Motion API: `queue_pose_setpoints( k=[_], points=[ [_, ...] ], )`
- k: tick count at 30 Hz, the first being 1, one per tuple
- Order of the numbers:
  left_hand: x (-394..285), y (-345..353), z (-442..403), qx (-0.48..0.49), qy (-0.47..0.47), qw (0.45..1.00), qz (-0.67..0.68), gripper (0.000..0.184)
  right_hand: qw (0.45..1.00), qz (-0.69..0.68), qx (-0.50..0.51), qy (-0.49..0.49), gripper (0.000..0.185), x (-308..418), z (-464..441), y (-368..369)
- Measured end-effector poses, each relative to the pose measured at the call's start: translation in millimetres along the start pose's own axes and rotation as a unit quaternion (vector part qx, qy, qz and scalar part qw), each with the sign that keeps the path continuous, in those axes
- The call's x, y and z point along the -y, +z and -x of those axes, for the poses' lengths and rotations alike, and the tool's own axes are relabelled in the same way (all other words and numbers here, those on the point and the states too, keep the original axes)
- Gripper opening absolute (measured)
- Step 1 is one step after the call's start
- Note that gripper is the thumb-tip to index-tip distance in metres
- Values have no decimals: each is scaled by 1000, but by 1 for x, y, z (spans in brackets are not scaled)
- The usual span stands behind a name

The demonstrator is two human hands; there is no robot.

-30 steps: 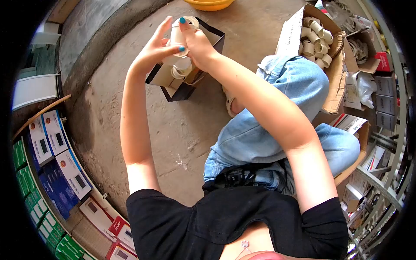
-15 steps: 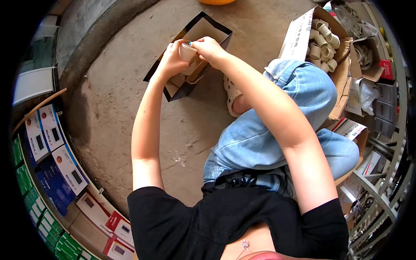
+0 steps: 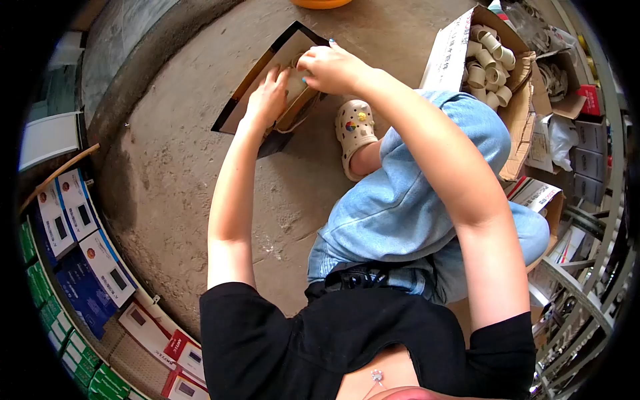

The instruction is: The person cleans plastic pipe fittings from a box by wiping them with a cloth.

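Note:
A dark-edged, open cardboard box rests tilted in view on the floor, its inside pale. My left hand reaches into it with fingers stretched out and slightly apart. Close by on the right, my right hand is over the box with bent, spread fingers, some showing blue nail polish. Between the two hands a pale, rounded piece shows in part inside the box. Whether either hand touches it, I cannot tell. My fingers hide much of the box's inside.
A cardboard carton of cream pipe fittings stands to the right. My bent knee and cream clog are beside the dark box. Boxed goods line the lower left; a metal rack stands at the right. An orange basin is at the top.
The white cup-shaped piece held up between my hands is lower, partly hidden in the box. My left hand has moved down and its fingers have straightened; my right hand has spread its fingers.

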State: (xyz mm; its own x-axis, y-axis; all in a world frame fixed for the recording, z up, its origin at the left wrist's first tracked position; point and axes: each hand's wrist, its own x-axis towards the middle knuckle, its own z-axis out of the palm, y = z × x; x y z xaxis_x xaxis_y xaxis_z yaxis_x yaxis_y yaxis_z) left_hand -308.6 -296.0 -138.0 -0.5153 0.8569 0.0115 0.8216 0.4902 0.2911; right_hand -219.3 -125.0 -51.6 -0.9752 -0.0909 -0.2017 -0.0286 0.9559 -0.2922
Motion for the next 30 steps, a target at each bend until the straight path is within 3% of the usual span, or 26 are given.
queue_pose_setpoints(
  k=[5, 10, 14, 16, 17, 19, 21, 22, 26, 29, 30],
  points=[
    [-39, -39, -8, -217, 122, 968, -29, 58, 997, 64, -10, -30, 38, -2, 21, -20],
    [-92, -75, -35, -314, 195, 929, 10, 66, 982, 130, -120, -68, 41, -14, 59, -61],
    [-141, -98, -65, -339, 278, 898, 36, 68, 959, 181, -212, -61, 44, -38, 106, -91],
    [-167, -107, -81, -340, 302, 890, 18, 69, 952, 209, -221, -33, 50, -50, 132, -106],
    [-183, -111, -87, -341, 314, 886, 10, 69, 906, 257, -329, -70, 49, -55, 144, -114],
    [-218, -127, -100, -325, 350, 878, -5, 70, 950, 159, -268, -10, 55, -67, 174, -123],
    [-246, -133, -116, -281, 386, 878, 36, 67, 947, 210, -239, 54, 57, -82, 199, -122],
    [-260, -130, -127, -256, 402, 878, 40, 75, 942, 233, -224, 86, 58, -89, 212, -121],
    [-316, -123, -141, -208, 426, 880, 16, 76, 935, 218, -241, 140, 62, -110, 265, -117],
    [-351, -116, -148, -108, 443, 884, 105, 76, 872, 279, -381, 127, 49, -125, 296, -103],
    [-360, -110, -153, -84, 461, 877, 106, 77, 897, 251, -306, 195, 57, -128, 307, -96]
  ],
)
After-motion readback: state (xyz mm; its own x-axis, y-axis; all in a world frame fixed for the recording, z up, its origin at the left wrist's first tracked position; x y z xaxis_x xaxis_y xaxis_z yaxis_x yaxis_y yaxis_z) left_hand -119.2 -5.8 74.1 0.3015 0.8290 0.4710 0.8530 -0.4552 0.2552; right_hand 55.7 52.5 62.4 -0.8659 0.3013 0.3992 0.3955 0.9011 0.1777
